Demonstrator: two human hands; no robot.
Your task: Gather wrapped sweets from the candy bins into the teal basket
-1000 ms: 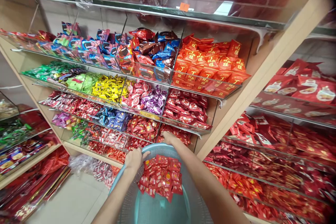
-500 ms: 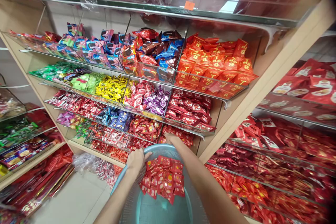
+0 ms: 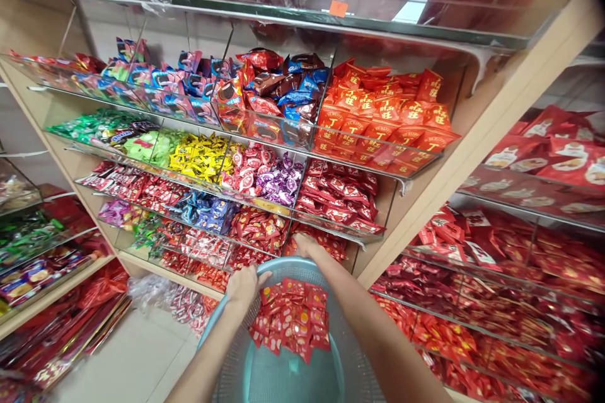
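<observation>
A light-blue plastic basket [image 3: 293, 381] with perforated walls is in front of me, tilted toward the shelves. My left hand [image 3: 243, 288] is closed on its upper left rim, thumb over the edge. Inside lie several small red packets [image 3: 290, 321] with round yellow and pink prints, bunched toward the far side. Past the basket's far rim, my right hand [image 3: 305, 245] reaches to the low shelf bin of red packets [image 3: 326, 244]. Its fingers are small and partly hidden, so whether they hold a packet is unclear.
Sloping shelves with clear fronts hold orange-red packets [image 3: 382, 119], cookie packs [image 3: 265, 94], yellow sweets [image 3: 198, 154] and purple sweets [image 3: 281, 179]. A wooden upright [image 3: 454, 182] stands right of my arm, with more red packets beyond. Clear plastic bags [image 3: 151, 293] lie on the floor at left.
The view has shifted very slightly, and my right hand sits a touch farther left and higher at the bin. My left hand keeps its hold on the basket.
</observation>
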